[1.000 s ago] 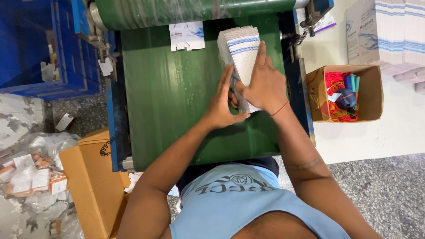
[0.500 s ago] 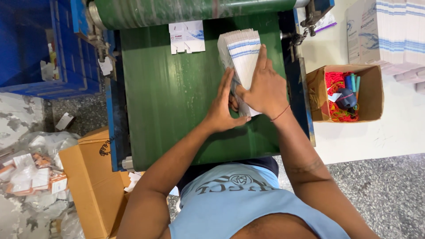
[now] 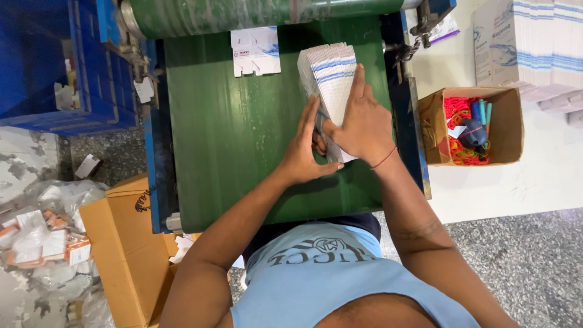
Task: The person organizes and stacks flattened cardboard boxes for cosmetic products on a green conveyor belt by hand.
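Head cam looking straight down: both hands squaring up a stack of flat cartons point(image 3: 331, 82) on a green belt point(image 3: 231, 133).

Right hand point(image 3: 363, 124) lies flat on top of the stack with fingers pressed together and pointing up the belt, palm down on the white-and-blue printed sheets, so it's pressing rather than gripping. Left hand point(image 3: 303, 152) is pushed against the stack's left edge, fingers straight and together, thumb tucked in near the bottom corner. The stack sits toward the right side of the belt, fanned a bit at the far end. One loose flat carton point(image 3: 255, 51) lies further up the belt, apart from the stack. Off to the right is a small cardboard box point(image 3: 507, 127) with red rubber bands point(image 3: 456, 109) in it, and more stacked cartons point(image 3: 540, 42) beyond that.
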